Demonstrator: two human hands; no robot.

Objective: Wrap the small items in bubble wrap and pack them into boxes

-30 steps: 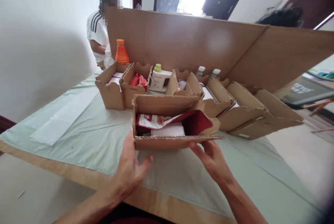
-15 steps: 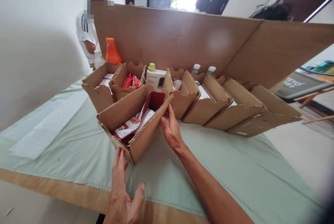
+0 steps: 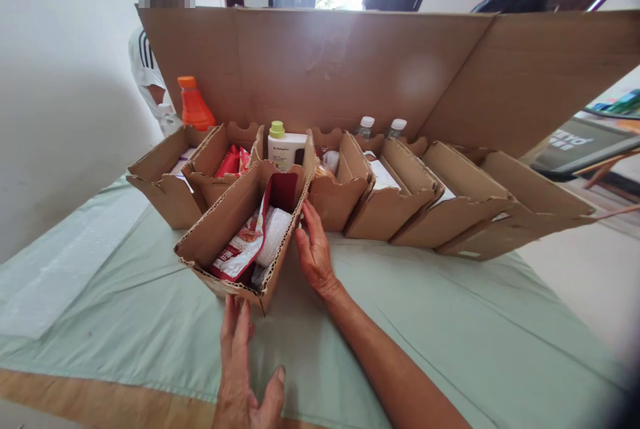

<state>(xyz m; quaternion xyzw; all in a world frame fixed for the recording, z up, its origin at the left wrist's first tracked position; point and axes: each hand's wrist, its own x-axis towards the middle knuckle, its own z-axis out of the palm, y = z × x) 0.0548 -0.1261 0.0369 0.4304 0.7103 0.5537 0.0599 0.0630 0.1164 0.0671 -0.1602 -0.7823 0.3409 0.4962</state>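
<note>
A narrow open-topped cardboard box stands out in front of the row of similar boxes. Inside it lie a red and white printed pouch and a white wrapped item. My left hand touches the lower part of the box's near end with its fingertips, fingers stretched and thumb apart. Against the right wall of the same box rests my right hand, fingers extended upward. Neither hand is wrapped round anything.
More cardboard boxes line the green cloth. Behind them rises a tall cardboard panel. An orange bottle, a white bottle with a green cap and clear bottles with white caps stand there. A person is beyond the panel.
The front box has turned and shifted inward toward the gap in the row, with both hands following it. My view has moved slightly, too.
</note>
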